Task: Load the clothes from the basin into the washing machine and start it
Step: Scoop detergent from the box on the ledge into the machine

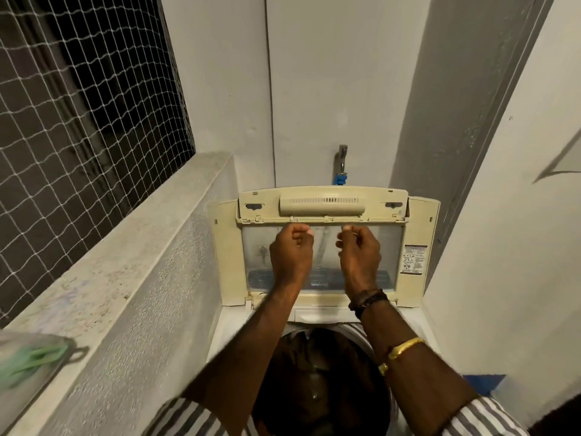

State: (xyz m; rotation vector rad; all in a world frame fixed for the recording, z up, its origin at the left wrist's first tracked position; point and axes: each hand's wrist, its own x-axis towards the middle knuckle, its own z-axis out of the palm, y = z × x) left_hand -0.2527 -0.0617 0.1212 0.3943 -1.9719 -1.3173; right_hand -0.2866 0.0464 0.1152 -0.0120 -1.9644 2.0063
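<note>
Cream plastic lid (323, 243) of the washing machine (231, 328) stands raised and folded at the back of the tub opening, its clear window panel facing the wearer. Left hand (290, 251) and right hand (360, 250) both up at the lid's fold line, fingers (301, 231) curled; cannot tell whether they pinch the hinge edge or hover just off it. Dark clothes (317, 372) already lie down in the drum, directly below the forearms. Basin not in view.

Step in hand, by my reading: pulling the lid down to shut it before starting.

Risks:
- Fingertips sit right at the fold; if the two panels straighten as the lid drops, a pinch is likely.
- Lid released too early could slam onto the rim.
- Fabric riding high near the tub edge might snag under the lid and keep it from seating; the machine may then refuse to start.
- Bracelets (402, 349) on the right wrist could catch the lid's edge.

Tap (342, 165) on the back wall: open or closed, unclear.
</note>
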